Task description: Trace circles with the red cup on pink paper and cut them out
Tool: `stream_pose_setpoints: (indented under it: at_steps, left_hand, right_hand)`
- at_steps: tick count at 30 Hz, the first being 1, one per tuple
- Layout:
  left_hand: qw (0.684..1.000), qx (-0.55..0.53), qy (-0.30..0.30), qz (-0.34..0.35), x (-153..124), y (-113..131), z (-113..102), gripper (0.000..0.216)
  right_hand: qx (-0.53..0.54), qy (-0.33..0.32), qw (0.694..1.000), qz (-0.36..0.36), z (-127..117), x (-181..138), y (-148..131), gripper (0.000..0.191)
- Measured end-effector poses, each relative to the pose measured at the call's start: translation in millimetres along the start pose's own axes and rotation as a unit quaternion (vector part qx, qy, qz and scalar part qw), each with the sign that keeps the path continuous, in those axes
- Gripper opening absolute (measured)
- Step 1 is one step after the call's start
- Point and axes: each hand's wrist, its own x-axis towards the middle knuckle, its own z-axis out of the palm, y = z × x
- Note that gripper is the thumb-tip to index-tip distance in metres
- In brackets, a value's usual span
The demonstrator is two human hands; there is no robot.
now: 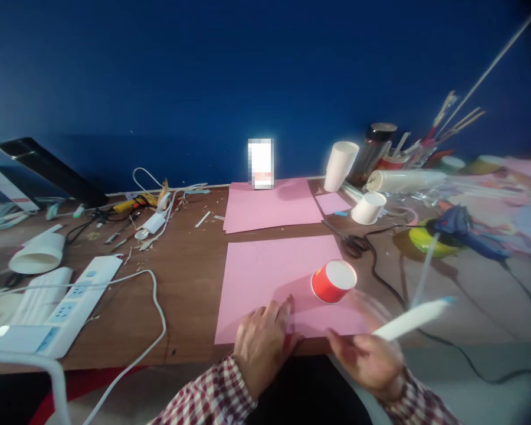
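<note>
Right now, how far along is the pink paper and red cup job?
Done: the pink sheet lies flat at the desk edge, with the red cup tipped on it. In hand: the left hand presses the sheet down; the right hand grips a white pen, tip off the paper. Left: the sheet shows no marks or cuts that I can see, and the scissors and glue gun lie untouched.

One head-worn camera looked forward and down across the desk (186, 265), close over the left hand (261, 345) and the blurred right hand (369, 360) gripping a pen (413, 319) at the bottom edge. Beyond the fingers (284, 310) lay a pink sheet (265, 271), farther off a blue wall (248, 71).
</note>
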Motion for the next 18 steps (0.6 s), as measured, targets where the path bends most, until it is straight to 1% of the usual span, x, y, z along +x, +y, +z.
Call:
stream_pose_setpoints:
  at_steps: [2,3,5,6,8,11,12,15,17,18]
  left_hand:
    - [1.0,0.0,-0.01,0.006,3,0,0,0.051]
    - [1.0,-0.002,-0.015,0.006,3,0,1,0.048]
    - [1.0,-0.005,-0.017,0.004,2,0,1,0.044]
    - [1.0,-0.009,-0.015,0.004,1,0,0,0.042]
    - [1.0,-0.025,-0.008,0.004,-4,-1,-1,0.038]
    - [0.995,-0.09,0.009,0.031,-19,-5,-2,0.025]
    - [0.991,-0.121,0.02,0.055,-25,-7,-2,0.022]
    - [0.967,-0.192,0.05,0.159,-42,-12,0,0.028]
    - [0.96,-0.19,0.067,0.194,-49,-14,3,0.028]
    - [0.961,-0.18,0.073,0.196,-51,-14,3,0.026]
  right_hand:
    - [0.028,-0.096,0.994,-0.04,2,-7,-14,0.024]
    - [0.04,-0.144,0.988,-0.049,4,-10,-19,0.018]
    - [0.044,-0.2,0.978,-0.041,7,-14,-27,0.015]
    - [0.04,-0.211,0.976,-0.029,8,-16,-29,0.015]
    - [0.027,-0.203,0.979,-0.013,10,-19,-29,0.014]
    - [0.009,-0.179,0.983,-0.042,11,-24,-25,0.013]
    - [0.006,-0.171,0.983,-0.06,11,-26,-24,0.013]
    - [0.004,-0.157,0.983,-0.096,12,-28,-20,0.014]
    - [0.0,-0.163,0.981,-0.105,12,-29,-20,0.014]
    - [-0.002,-0.171,0.979,-0.107,12,-30,-20,0.015]
